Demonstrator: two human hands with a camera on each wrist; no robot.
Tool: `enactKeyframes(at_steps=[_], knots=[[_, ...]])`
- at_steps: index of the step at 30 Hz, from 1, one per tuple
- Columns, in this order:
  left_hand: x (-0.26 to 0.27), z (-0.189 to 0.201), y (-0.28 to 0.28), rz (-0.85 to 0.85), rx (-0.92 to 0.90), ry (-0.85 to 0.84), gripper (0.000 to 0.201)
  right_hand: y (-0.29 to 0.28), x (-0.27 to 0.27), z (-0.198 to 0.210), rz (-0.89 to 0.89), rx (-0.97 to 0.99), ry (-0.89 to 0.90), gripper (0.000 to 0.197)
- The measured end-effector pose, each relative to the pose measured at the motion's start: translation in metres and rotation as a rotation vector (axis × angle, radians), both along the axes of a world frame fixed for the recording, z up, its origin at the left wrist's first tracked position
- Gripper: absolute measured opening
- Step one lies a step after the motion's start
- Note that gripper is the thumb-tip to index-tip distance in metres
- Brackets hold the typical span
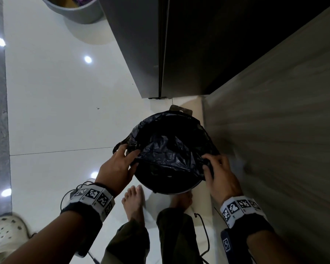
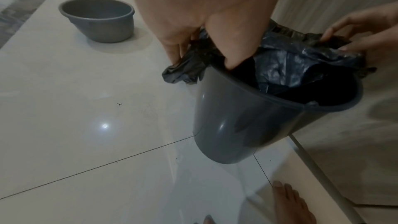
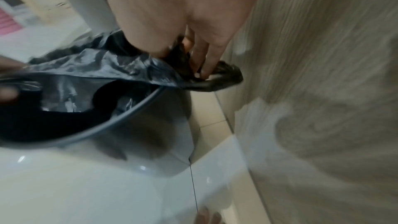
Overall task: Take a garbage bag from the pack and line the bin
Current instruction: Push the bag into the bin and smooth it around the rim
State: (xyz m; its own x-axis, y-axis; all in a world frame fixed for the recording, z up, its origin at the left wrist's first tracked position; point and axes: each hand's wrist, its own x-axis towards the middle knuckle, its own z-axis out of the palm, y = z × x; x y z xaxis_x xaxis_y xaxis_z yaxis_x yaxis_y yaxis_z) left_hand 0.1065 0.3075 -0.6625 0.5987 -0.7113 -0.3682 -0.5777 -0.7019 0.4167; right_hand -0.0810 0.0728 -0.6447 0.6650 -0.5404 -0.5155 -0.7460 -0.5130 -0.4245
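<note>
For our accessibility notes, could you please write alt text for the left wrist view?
The left hand grips a crumpled black plastic garbage bag at the rim of a round grey plastic bin, while the right hand holds the bag's opposite edge. A grey plastic basin sits behind on the glossy white tiled floor.
</note>
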Motion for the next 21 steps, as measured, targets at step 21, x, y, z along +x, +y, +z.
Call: enactKeyframes(at_steps=[21], knots=[[-0.014, 0.009, 0.031, -0.067, -0.122, 0.207, 0.042, 0.040, -0.037, 0.007, 0.047, -0.036, 0.017, 0.029]])
